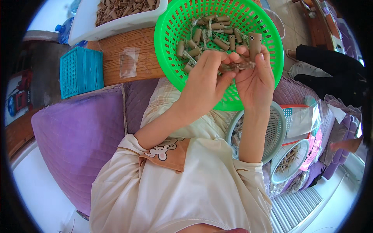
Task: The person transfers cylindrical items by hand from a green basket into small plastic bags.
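Note:
Over the green plastic basket [162,50] I hold both hands close together. My right hand [254,85] is palm up, its fingers closed round a small brown tube [255,44] that stands upright and has a dark-ringed hole near its top. My left hand [206,79] bends in from the left with its fingers pinched beside the right fingers. A thin, shiny brownish strand [244,66] runs between the two hands, partly hidden by the fingers. Inside the basket lie several similar brown tubes [221,44], with pale, clear threads tangled among them.
A white tray [128,20] of brown pieces and a clear plastic bag [129,62] rest on the wooden table [112,54]. A stack of teal baskets [81,72] stands left. At right are a grey-green basket [283,124], a smaller basket [307,149] and another person's dark-clothed legs [330,73].

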Motion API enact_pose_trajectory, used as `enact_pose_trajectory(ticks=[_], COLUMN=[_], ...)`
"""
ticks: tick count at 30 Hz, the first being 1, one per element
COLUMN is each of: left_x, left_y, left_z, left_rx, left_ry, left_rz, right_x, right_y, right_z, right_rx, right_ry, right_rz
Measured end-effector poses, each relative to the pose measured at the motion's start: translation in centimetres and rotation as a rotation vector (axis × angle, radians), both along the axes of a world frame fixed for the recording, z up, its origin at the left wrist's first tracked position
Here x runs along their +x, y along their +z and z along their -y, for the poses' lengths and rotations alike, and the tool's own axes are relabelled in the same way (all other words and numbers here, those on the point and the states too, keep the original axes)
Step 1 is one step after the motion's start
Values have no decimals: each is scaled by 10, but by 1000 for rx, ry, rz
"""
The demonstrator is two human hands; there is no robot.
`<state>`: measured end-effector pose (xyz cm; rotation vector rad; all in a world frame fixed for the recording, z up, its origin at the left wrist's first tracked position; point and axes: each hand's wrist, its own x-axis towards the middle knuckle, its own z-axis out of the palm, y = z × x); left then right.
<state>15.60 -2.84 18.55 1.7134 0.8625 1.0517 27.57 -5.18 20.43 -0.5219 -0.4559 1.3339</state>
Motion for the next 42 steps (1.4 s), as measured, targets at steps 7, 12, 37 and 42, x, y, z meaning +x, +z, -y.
enact_pose_trajectory(ticks=[7, 12, 37, 42], left_x=[-21, -36, -172, -171], left_y=[-3, 4, -105, -95], left_z=[-9, -16, -73, -76], left_rx=[466, 638, 204, -47], left_ry=[30, 22, 734, 686], left_rz=[-82, -133, -792, -830], right_x=[-2, -5, -2, -6], right_y=[12, 9, -5, -6], right_z=[3, 14, 24, 27], right_rx=[-340, -340, -378, -382], right_ry=[-12, 256, -43, -44], right_rz=[289, 787, 599, 636])
